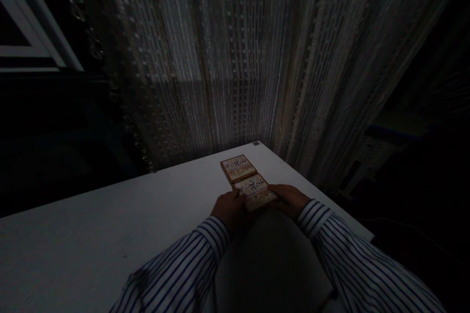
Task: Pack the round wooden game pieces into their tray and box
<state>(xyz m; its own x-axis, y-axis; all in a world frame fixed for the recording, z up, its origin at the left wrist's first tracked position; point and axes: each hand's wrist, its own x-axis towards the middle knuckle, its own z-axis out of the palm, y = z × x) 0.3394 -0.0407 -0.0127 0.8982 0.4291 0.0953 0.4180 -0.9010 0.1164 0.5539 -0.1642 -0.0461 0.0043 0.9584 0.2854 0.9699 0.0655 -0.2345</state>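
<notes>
Both my hands are around a flat, printed box (256, 192) with dark figures and lettering on a pale top. My left hand (230, 207) grips its left edge, with the thumb over the top. On the right edge my right hand (289, 199) holds it, thumb near the upper corner; the other fingers are hidden underneath or behind. Just beyond lies a second flat box (238, 167) with a matching print and brown edges, on the white table. The two boxes meet or nearly meet; whether they are joined I cannot tell.
The white table (154, 215) stretches to the left, with a small dark label (256, 143) at its far corner. A string curtain (235, 58) hangs right behind it. A pale frame (40, 24) stands at upper left. The room is very dark.
</notes>
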